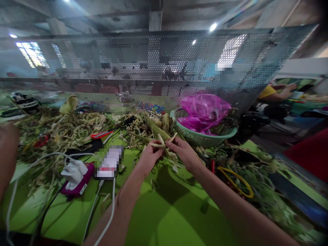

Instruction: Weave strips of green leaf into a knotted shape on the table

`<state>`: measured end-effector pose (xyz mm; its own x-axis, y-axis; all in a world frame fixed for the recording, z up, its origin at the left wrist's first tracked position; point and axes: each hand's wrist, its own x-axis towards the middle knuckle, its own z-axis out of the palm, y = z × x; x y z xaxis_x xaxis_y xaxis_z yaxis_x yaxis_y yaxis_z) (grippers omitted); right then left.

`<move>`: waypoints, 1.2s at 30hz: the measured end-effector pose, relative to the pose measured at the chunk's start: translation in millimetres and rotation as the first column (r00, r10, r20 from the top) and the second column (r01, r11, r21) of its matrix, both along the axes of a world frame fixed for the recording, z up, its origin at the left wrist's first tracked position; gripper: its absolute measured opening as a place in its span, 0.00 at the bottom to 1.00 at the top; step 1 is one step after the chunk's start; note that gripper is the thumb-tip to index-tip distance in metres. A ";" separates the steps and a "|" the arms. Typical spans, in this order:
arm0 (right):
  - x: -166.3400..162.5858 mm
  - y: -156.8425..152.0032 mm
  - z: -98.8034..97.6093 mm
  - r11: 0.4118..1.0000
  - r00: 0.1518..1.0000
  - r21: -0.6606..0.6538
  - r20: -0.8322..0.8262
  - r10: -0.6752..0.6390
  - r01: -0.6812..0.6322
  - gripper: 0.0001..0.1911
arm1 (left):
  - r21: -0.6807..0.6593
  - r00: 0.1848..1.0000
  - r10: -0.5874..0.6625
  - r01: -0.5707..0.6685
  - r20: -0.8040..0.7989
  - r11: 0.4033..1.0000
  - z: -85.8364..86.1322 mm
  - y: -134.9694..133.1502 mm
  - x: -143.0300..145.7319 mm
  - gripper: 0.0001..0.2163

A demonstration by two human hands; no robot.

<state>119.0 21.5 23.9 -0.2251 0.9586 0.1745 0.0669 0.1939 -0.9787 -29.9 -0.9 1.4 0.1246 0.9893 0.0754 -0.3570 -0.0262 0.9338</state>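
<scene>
Above the green tabletop (159, 212), my left hand (151, 158) is closed, its fingertips pinching a pale strip of dried husk (162, 140). My right hand (185, 153) is closed on the same piece from the other side, thumb and forefinger pressed together. Narrow ends of the husk stick up between the hands, and looser bits (174, 164) hang below. Just behind them lies a heap of dried husks (156, 128) with longer, broader leaves. Some of the fingers are hidden behind the husk.
A green colander (205, 139) holding a pink plastic bag (205, 111) stands at the back right. Yellow-handled pliers (238, 181) lie on the right, a red cutter (101, 134) on the left. Corded phone (109, 162) and power strip (79, 184) sit nearby. Another person's arm (7, 153) shows far left.
</scene>
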 end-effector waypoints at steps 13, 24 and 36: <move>-1.3 -3.6 -2.0 0.980 0.986 -0.178 -0.154 0.063 -0.090 0.16 | 0.040 0.985 -0.168 0.169 -0.036 0.985 1.7 2.6 -4.1 0.22; 4.9 1.2 4.5 0.991 0.992 -0.072 -0.070 0.104 -0.109 0.17 | 0.149 0.976 -0.169 0.189 -0.138 0.971 5.2 2.1 -4.3 0.20; 2.4 -0.7 3.4 0.993 0.984 0.029 0.138 0.111 -0.116 0.13 | 0.000 0.998 -0.012 0.012 0.062 1.000 5.1 -0.6 0.2 0.14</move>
